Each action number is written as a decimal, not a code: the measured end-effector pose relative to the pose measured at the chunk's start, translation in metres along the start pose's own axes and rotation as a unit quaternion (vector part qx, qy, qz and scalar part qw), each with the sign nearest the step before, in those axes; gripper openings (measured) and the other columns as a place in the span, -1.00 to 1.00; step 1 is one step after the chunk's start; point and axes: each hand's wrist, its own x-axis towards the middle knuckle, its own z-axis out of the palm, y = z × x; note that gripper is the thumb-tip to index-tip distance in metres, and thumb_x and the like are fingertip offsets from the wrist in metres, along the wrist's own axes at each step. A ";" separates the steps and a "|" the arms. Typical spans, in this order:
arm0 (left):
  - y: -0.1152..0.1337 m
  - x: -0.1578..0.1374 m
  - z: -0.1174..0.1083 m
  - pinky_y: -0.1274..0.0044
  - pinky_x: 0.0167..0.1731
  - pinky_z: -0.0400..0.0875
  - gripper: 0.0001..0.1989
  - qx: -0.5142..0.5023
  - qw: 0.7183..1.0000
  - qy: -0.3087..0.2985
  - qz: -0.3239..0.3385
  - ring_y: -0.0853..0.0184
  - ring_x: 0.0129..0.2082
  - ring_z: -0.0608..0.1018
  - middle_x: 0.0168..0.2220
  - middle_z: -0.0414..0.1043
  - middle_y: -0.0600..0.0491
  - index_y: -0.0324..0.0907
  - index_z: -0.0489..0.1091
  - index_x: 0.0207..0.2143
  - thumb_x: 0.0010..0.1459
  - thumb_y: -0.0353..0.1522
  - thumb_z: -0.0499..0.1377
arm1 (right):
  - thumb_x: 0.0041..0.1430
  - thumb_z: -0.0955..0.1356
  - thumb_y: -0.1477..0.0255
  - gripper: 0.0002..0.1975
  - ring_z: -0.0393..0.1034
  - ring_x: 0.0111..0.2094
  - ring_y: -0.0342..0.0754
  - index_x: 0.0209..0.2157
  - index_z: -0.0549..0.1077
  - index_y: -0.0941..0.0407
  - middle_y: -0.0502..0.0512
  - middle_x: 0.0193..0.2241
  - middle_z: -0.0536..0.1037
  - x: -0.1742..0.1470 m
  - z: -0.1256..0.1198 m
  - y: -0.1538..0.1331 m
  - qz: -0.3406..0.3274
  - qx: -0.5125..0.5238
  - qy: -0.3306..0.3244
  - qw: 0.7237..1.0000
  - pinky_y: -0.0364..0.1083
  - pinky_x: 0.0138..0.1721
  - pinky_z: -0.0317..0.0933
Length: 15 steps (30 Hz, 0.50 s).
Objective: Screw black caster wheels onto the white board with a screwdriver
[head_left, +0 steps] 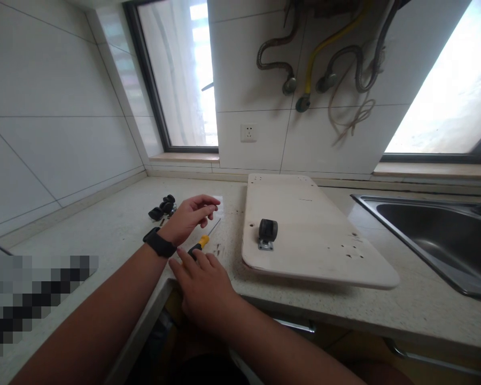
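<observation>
White-tiled walls [248,64] and two windows [176,69] close in a pale bench [120,214], with a sink [417,224] at the right. From where I stand, the board [300,219] lies near the bench's front edge, one wheel [268,230] upright on its plate near the board's near left corner. The right hand [206,283] has its fingers at the dark end of the driver [202,241]; I can't tell whether that grip is firm. The left hand [192,213] hovers beyond, its grip narrow and half curled; whether it pinches anything, I can't tell.

I'd take the driver well back on its handle, tip pointing away from the other hand, and brace the wheel's plate before pressing down. The best room for moving seems to be leftward, short of the loose wheels [162,207]. I'd mind the bench lip under the right wrist, and the board's right side, near the sink rim.
</observation>
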 end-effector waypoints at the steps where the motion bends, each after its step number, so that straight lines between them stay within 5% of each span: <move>1: 0.001 -0.001 0.002 0.65 -0.54 0.27 -0.78 -0.011 1.000 -0.005 -0.003 0.45 -0.42 0.44 -0.36 0.44 0.06 -0.17 0.60 -0.17 0.13 -0.30 0.39 | 0.37 0.28 0.37 -0.42 0.23 0.22 0.25 0.37 0.18 0.14 0.22 0.40 0.26 0.004 0.005 0.001 -0.002 -0.006 0.001 1.000 0.22 0.17 0.24; 8: 0.007 -0.007 0.010 0.67 -0.57 0.24 -0.78 -0.072 0.997 -0.033 -0.025 0.48 -0.47 0.42 -0.40 0.44 0.08 -0.18 0.59 -0.19 0.10 -0.31 0.41 | 0.46 0.21 0.42 -0.66 0.33 -0.05 0.15 0.19 0.38 0.08 0.18 -0.06 0.54 0.014 0.033 0.004 0.020 -0.051 0.007 0.998 0.14 -0.06 0.30; 12: 0.009 -0.009 0.012 0.67 -0.56 0.24 -0.79 -0.086 0.994 -0.053 -0.028 0.50 -0.48 0.40 -0.40 0.44 0.09 -0.17 0.58 -0.20 0.10 -0.31 0.41 | 0.42 0.26 0.47 -0.80 0.33 -0.07 0.15 -0.11 0.53 0.15 0.22 -0.12 0.50 0.009 0.035 0.010 0.025 -0.067 -0.006 0.997 0.09 -0.13 0.32; 15: 0.008 -0.010 0.013 0.67 -0.57 0.22 -0.80 -0.087 0.994 -0.065 -0.026 0.50 -0.49 0.38 -0.39 0.43 0.09 -0.16 0.58 -0.20 0.12 -0.31 0.41 | 0.36 0.36 0.37 -0.82 0.33 -0.06 0.18 -0.16 0.53 0.19 0.26 -0.09 0.49 0.007 0.029 0.014 0.054 -0.058 -0.018 0.997 0.08 -0.15 0.35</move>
